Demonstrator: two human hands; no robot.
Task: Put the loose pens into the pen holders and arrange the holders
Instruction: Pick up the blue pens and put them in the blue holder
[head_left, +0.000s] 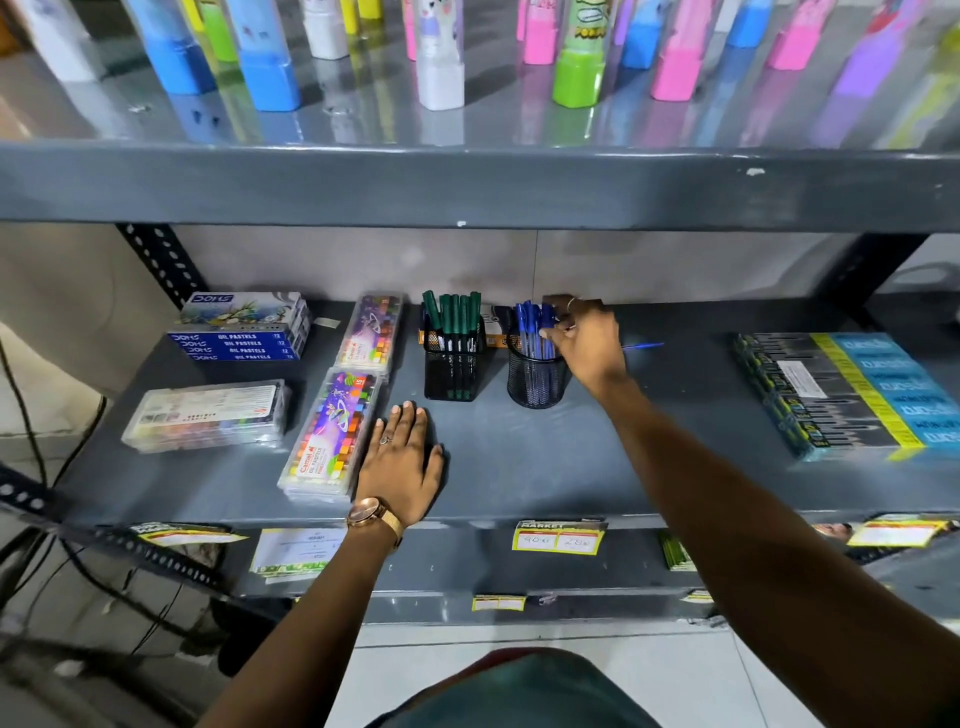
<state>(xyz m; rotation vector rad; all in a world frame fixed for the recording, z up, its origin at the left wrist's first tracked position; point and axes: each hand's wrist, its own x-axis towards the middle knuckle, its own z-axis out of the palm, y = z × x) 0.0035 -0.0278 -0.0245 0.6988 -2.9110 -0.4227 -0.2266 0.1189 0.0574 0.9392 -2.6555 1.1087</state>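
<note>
Two black mesh pen holders stand mid-shelf. The square holder on the left is full of green-capped pens. The round holder beside it holds several blue pens. My right hand is at the round holder's right rim, fingers pinched on the tops of the blue pens. One loose blue pen lies on the shelf just right of that hand, partly hidden by it. My left hand rests flat and open on the shelf in front of the square holder, holding nothing.
The grey metal shelf carries oil pastel boxes, two colourful pastel packs, a clear crayon case at left, and a stack of pencil boxes at right. An upper shelf with coloured bottles overhangs closely.
</note>
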